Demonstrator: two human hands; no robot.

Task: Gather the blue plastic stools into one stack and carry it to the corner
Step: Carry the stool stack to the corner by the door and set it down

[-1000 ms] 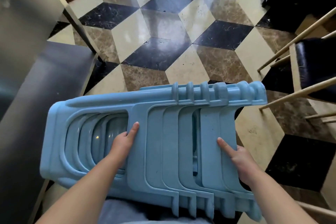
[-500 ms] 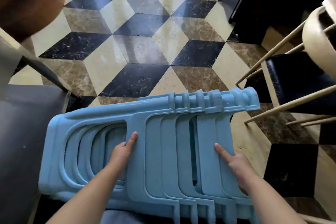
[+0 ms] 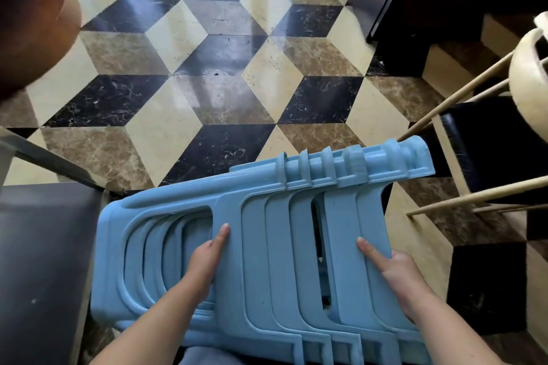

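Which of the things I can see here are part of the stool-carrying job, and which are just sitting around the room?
Part of the job:
- stack of blue plastic stools, carried on its side
- left hand, gripping the stack
- right hand, gripping the stack

Just lying about:
- cream chair with a dark seat, on the right
- dark surface, on the left
- patterned marble floor

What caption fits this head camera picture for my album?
Two hands, left and right, carry a sideways stack of blue stools over a tiled floor.
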